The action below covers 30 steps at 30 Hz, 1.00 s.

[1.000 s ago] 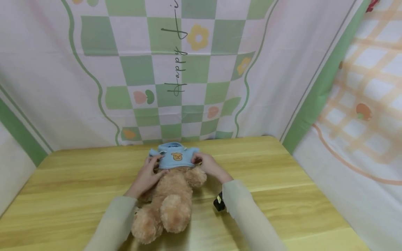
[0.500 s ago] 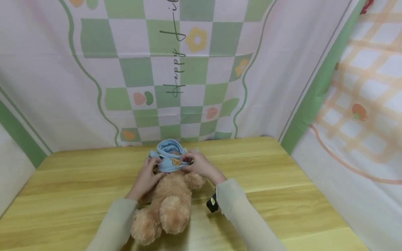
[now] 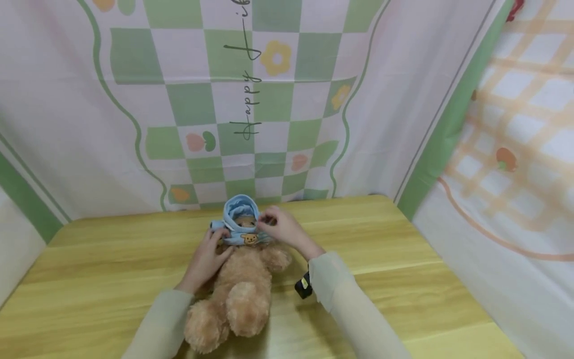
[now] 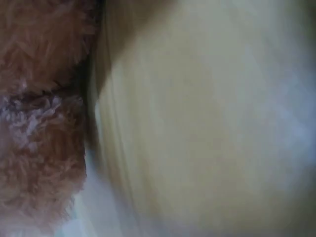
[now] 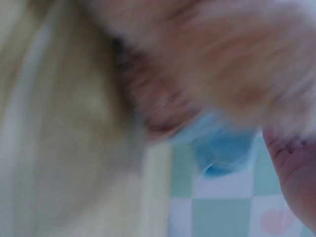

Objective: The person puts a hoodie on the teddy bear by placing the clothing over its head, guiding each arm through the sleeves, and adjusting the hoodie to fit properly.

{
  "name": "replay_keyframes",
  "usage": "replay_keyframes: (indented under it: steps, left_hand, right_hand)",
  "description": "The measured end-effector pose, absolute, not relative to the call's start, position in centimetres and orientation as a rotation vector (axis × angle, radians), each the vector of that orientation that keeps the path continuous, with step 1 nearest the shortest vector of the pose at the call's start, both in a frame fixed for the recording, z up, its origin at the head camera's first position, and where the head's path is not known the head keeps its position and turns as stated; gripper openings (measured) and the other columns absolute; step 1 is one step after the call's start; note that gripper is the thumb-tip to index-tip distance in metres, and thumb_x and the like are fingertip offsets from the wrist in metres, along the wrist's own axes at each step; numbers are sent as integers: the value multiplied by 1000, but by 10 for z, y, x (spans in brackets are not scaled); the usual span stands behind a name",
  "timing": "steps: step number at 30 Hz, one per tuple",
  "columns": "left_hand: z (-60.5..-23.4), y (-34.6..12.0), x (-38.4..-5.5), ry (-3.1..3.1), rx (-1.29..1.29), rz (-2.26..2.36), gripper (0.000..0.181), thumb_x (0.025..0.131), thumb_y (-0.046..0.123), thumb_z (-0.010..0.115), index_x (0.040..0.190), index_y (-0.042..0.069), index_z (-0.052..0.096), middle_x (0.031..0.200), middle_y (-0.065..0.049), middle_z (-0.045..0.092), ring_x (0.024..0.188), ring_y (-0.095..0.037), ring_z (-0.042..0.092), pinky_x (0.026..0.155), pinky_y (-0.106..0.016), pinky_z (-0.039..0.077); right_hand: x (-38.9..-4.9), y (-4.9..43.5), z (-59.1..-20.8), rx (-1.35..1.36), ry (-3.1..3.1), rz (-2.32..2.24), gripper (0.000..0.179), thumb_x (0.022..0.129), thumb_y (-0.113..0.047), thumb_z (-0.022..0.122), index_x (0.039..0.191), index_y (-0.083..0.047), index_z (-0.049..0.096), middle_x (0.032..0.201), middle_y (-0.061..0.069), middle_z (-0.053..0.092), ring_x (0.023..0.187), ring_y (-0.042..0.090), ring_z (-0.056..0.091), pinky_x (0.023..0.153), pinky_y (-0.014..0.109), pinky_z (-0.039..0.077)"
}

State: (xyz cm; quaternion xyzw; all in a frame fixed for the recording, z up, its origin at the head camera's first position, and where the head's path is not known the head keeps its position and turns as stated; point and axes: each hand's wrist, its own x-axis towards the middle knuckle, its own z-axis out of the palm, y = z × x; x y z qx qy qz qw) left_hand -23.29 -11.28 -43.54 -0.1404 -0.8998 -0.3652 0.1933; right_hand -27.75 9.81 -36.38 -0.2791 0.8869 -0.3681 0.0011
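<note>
A brown plush teddy bear (image 3: 244, 269) lies on its back, feet towards me. A small light-blue shirt (image 3: 229, 212) with a bear-face patch is bunched over its head, and part of the face shows through the upper opening. My left hand (image 3: 204, 259) grips the shirt's left side near the sleeve, thumb by the bear's chest. With curled fingers, my right hand (image 3: 287, 230) pinches the shirt's edge right of the opening. The right wrist view has blurred fur (image 5: 222, 59), blue cloth (image 5: 224, 148) and part of my right hand (image 5: 298, 173). Only fur (image 4: 39, 148) and tabletop appear in the left wrist view.
Everything lies on a wood-grain table (image 3: 381, 279). A green-and-white checked curtain (image 3: 233, 99) hangs behind its far edge, with another patterned cloth (image 3: 506, 159) at the right. A small black device (image 3: 303, 285) sits at my right wrist.
The shirt's opening has tipped up and widened, exposing some of the bear's face. My right hand has shifted left and up along the shirt. My left hand has stayed nearly still.
</note>
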Motion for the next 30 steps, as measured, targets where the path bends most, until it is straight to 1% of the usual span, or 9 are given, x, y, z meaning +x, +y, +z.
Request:
replay_keyframes:
  steps: [5, 8, 12, 16, 22, 24, 26, 28, 30]
  left_hand:
    - [-430, -112, -231, -2505, -447, -988, 45, 82, 8, 73, 120, 5, 50, 117, -23, 53, 106, -39, 61, 85, -51, 52]
    - [-427, -111, -230, -2494, -466, -1006, 50, 82, 8, 74, 120, 1, 43, 117, -24, 52, 109, -41, 60, 86, -50, 53]
    - [-426, -113, -230, -2459, -472, -938, 37, 79, 8, 76, 101, 2, 47, 104, -20, 53, 94, -36, 62, 75, -44, 55]
    - [-425, -115, -231, -2418, -498, -799, 21, 77, 10, 79, 88, 8, 60, 97, -13, 56, 80, -26, 60, 66, -39, 52]
    - [-419, -115, -234, -2502, -555, -757, 23, 81, 14, 76, 100, 9, 64, 102, -8, 67, 92, -25, 67, 76, -40, 55]
    - [-416, -114, -235, -2551, -551, -770, 23, 82, 14, 74, 102, 9, 63, 103, -8, 68, 94, -26, 67, 78, -41, 55]
    - [-414, -114, -237, -2590, -559, -764, 20, 84, 14, 73, 100, 9, 63, 100, -8, 68, 91, -25, 66, 77, -41, 55]
    - [-412, -114, -239, -2629, -584, -733, 14, 84, 14, 72, 95, 10, 63, 95, -6, 65, 84, -21, 64, 72, -37, 54]
    - [-410, -116, -240, -2664, -623, -703, 10, 85, 15, 70, 89, 12, 62, 88, -4, 61, 75, -17, 59, 64, -33, 51]
  right_hand:
    - [-283, 85, -350, -915, 2885, -918, 21, 96, -18, 58, 110, -9, 71, 110, 8, 70, 100, 21, 66, 86, 34, 54]
    - [-284, 82, -350, -956, 2872, -768, 23, 95, -20, 59, 114, -14, 71, 112, 5, 71, 100, 19, 66, 84, 31, 54]
    - [-285, 83, -352, -980, 2822, -728, 27, 94, -19, 61, 119, -12, 68, 113, 6, 71, 99, 19, 66, 86, 30, 53]
    - [-286, 87, -351, -1080, 2804, -657, 30, 93, -11, 61, 122, -7, 65, 114, 11, 69, 90, 19, 63, 82, 28, 51]
    - [-287, 88, -350, -1111, 2748, -552, 31, 95, -9, 56, 125, -11, 63, 106, 7, 62, 77, 14, 47, 68, 25, 38]
    - [-286, 88, -349, -1100, 2746, -532, 22, 95, -10, 56, 114, -10, 67, 95, 4, 58, 74, 12, 42, 66, 25, 35]
    - [-286, 86, -349, -1129, 2775, -485, 9, 94, -9, 57, 93, -9, 66, 84, 2, 50, 71, 12, 38, 65, 25, 31]
    - [-285, 85, -349, -1144, 2802, -455, 17, 92, -7, 56, 75, -11, 54, 76, 1, 41, 68, 12, 33, 64, 25, 28]
    - [-285, 84, -350, -1131, 2820, -455, 25, 90, -6, 56, 69, -13, 43, 74, 0, 35, 66, 12, 31, 64, 25, 26]
